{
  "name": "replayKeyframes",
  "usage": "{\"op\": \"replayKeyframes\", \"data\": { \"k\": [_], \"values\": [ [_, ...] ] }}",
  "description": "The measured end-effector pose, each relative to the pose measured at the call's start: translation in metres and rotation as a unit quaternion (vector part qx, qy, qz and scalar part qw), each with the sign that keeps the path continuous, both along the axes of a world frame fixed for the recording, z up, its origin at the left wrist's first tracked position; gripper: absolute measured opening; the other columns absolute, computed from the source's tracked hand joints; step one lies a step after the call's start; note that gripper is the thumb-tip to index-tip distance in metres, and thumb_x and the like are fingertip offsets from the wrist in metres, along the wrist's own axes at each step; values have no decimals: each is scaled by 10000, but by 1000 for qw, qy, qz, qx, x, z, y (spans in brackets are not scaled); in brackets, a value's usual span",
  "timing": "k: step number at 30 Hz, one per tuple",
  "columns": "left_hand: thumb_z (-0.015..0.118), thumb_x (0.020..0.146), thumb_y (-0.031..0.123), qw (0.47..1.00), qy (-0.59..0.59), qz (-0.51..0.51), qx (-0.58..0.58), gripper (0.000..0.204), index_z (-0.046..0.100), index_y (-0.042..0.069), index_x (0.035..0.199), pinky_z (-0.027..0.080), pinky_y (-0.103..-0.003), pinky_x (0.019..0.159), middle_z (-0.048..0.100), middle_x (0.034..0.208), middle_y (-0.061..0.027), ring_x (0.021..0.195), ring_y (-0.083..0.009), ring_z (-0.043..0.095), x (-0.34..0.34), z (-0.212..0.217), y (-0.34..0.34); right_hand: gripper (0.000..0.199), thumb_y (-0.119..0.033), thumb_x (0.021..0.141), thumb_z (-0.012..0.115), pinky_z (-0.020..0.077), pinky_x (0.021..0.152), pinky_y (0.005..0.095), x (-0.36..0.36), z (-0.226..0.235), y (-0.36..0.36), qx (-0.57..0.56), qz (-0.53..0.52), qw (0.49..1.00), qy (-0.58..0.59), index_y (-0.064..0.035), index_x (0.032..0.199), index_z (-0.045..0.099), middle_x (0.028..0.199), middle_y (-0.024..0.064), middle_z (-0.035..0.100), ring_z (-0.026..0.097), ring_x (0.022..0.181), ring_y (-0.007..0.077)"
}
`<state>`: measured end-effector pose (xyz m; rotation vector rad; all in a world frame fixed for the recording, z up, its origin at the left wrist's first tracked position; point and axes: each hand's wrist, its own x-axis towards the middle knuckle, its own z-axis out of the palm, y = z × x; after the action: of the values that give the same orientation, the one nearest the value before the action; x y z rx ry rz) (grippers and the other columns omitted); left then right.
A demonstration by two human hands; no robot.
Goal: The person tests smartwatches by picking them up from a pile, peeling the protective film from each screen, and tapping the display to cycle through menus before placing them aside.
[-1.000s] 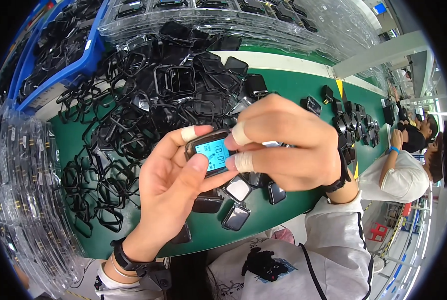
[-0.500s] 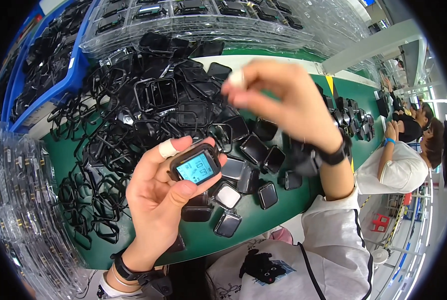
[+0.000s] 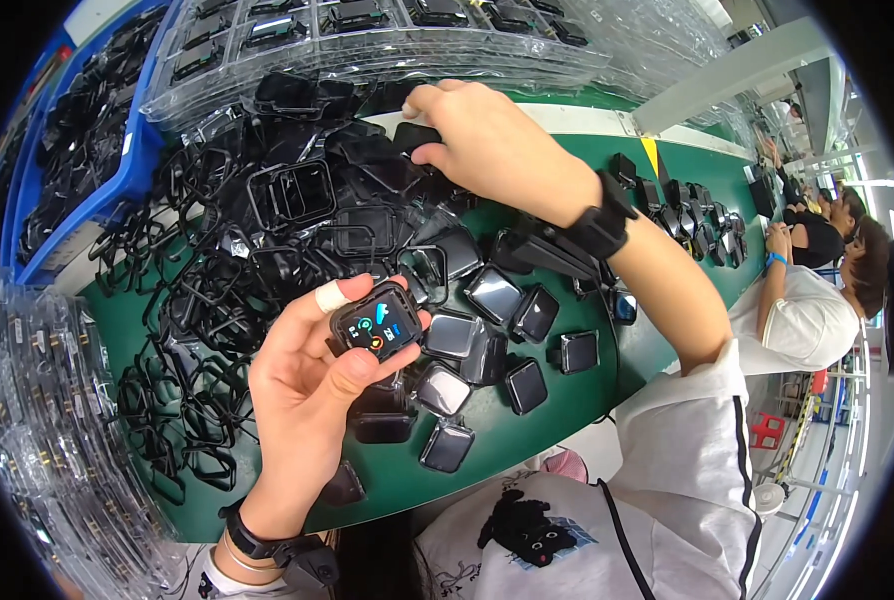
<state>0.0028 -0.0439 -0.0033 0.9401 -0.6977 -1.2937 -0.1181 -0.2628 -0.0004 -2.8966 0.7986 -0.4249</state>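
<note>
Left fingers (image 3: 350,372) clamped on watch (image 3: 375,318) showing digits (image 3: 388,334), right fingers (image 3: 431,154) at black cover (image 3: 413,137), grip unclear

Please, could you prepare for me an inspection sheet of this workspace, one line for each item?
Surface: green table, largely covered on its left side.
Things in hand: small watch, screen lit.
Clutter: heaped black frames at left; loose dark-screened units around the middle.
Hands: left hand holds the watch; right hand is at a dark piece by the heap's far edge, grip unclear.
Cables: nothing clearly seen.
Surroundings: blue bin at far left, clear trays at the far side, people at right.
</note>
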Motion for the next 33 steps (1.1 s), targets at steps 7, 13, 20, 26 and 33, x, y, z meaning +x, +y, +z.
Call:
{"op": "replayKeyframes", "data": {
  "k": [7, 13, 20, 26, 33],
  "values": [
    [605, 872, 116, 999, 43, 11, 2, 437, 432, -43, 1241, 528, -400, 867, 536, 1197, -203, 1047, -321, 586, 2, 1, -2, 262, 6, 733, 635, 495, 727, 309, 4, 24, 0, 134, -43, 990, 17, 13, 985, 565, 827, 132, 630, 629, 766, 263],
    [595, 875, 95, 999, 40, 28, -5, 442, 413, -40, 1254, 520, -396, 882, 514, 1226, -206, 1063, -329, 575, 3, 2, 1, 175, 36, 854, 529, 486, 714, 271, -13, 48, 48, 373, 50, 876, -302, 8, 1027, 526, 896, 41, 594, 596, 791, 128],
    [574, 869, 18, 987, 47, 115, -98, 497, 337, -37, 1301, 475, -405, 944, 469, 1259, -175, 1153, -240, 500, 0, -5, 1, 536, -44, 746, 635, 390, 918, 400, -18, 40, 104, 306, 219, 901, -215, -27, 1265, 503, 1261, 135, 536, 459, 1185, 351],
    [524, 844, -100, 987, 91, 121, -59, 425, 394, -41, 1244, 513, -321, 879, 533, 1181, -167, 1039, -226, 583, 6, -5, 6, 521, -64, 707, 647, 338, 937, 417, -19, 46, 116, 136, 207, 965, -88, -39, 1218, 548, 1355, 192, 428, 388, 1246, 383],
    [609, 811, -50, 989, 16, 86, -121, 479, 402, -26, 1242, 468, -409, 927, 484, 1258, -210, 1136, -332, 525, 3, -2, 3, 206, -79, 605, 719, 456, 825, 410, -20, 40, 86, 25, 265, 941, -208, -149, 796, 685, 1171, 180, 542, 506, 1007, 311]
  ]
}}
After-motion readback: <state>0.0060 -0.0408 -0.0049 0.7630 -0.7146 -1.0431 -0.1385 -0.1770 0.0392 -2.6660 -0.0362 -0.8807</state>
